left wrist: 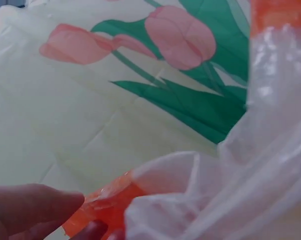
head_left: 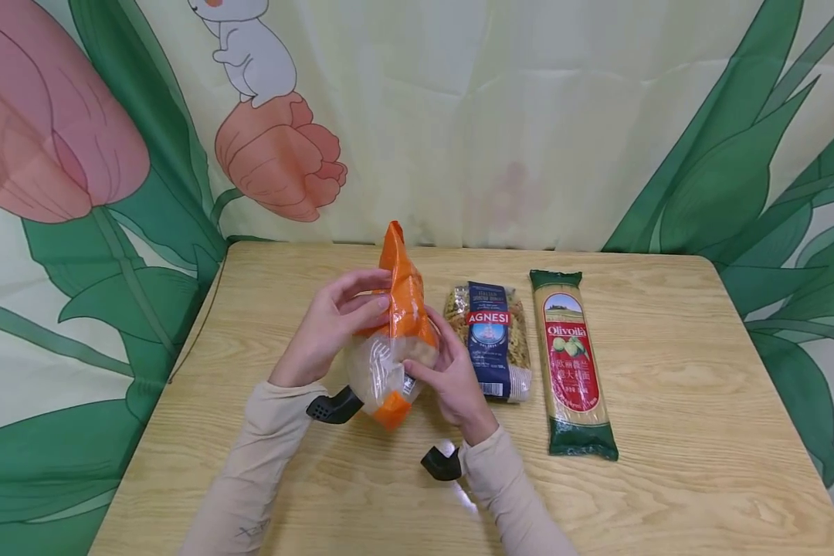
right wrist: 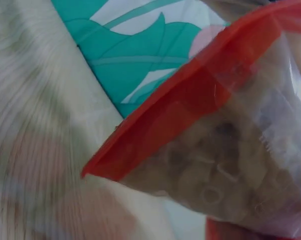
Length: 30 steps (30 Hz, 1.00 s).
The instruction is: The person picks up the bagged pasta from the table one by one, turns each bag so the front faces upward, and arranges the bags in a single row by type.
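Observation:
Both hands hold a plastic bag, tilted above the wooden table. Orange film covers its top and bottom corner, with clear film between. My left hand grips the orange upper part from the left side; in the left wrist view its fingers lie against an orange edge of crinkled film. From the right, my right hand holds the lower part, thumb on the front and fingers round the side. Small ring-like pieces show through the clear film of the bag in the right wrist view.
Right of the hands, a blue-labelled Agnesi pasta bag lies on the table. Beside it lies a long Olivoilà spaghetti packet with green ends. A flower-printed curtain hangs behind the table. Black wrist cameras jut from the sleeves.

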Tool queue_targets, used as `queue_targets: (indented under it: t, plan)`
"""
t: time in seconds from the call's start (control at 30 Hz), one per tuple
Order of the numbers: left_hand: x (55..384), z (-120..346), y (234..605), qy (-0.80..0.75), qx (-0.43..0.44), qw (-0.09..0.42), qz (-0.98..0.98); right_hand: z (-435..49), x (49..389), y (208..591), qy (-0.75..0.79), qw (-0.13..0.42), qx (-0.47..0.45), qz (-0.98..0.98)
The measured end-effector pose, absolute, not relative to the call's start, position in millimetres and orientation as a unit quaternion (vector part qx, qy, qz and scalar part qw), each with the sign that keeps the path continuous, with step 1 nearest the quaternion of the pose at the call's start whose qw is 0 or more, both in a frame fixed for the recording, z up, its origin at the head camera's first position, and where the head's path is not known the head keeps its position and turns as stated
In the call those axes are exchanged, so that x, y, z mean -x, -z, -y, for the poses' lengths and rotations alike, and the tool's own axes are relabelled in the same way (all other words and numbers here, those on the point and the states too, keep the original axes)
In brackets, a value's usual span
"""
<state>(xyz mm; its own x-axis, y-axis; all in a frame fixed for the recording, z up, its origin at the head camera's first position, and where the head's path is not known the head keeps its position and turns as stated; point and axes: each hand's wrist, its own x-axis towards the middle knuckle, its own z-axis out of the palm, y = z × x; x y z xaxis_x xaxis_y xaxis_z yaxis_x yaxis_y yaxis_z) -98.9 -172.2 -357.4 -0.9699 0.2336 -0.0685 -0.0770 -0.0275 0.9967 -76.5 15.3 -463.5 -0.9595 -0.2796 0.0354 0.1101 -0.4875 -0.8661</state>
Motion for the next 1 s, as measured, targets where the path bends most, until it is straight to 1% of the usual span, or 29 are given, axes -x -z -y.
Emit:
queue_targets:
  t: [0.07, 0.13, 0.27, 0.33, 0.4, 0.6, 0.7, 0.83, 1.0]
  plan:
    - [98.0, 176.8, 359.9, -0.708, -0.073, 0.105, -0.694, -18.8, 76.0, 463.7, 0.858, 0.112, 0.093, -0.492]
    - [98.2, 184.7, 364.5, -0.703, -0.076, 0.088, -0.702, -21.2, 76.0, 463.3, 0.857, 0.115, 0.102, -0.492]
    - [101.9, 204.1, 379.0, -0.686, -0.043, 0.039, -0.726, -24.7, 76.6, 462.0, 0.860, 0.123, 0.112, -0.482]
    - [106.0, 212.4, 388.6, -0.682, -0.021, 0.032, -0.730, -26.3, 76.7, 461.6, 0.862, 0.127, 0.113, -0.478]
    - [111.1, 218.0, 399.2, -0.689, -0.013, 0.054, -0.723, -27.7, 76.7, 461.3, 0.862, 0.130, 0.116, -0.476]
    - [124.5, 220.8, 430.1, -0.747, -0.041, 0.195, -0.635, -28.2, 74.9, 462.3, 0.860, 0.133, 0.123, -0.478]
    - [127.3, 217.5, 440.7, -0.786, -0.041, 0.245, -0.567, -27.3, 73.7, 463.6, 0.862, 0.138, 0.126, -0.471]
    - [129.2, 212.1, 450.3, -0.817, -0.031, 0.272, -0.507, -27.4, 73.6, 466.4, 0.873, 0.142, 0.127, -0.449]
    - [131.2, 205.3, 459.0, -0.808, -0.031, 0.290, -0.513, -29.0, 74.3, 468.9, 0.884, 0.145, 0.128, -0.425]
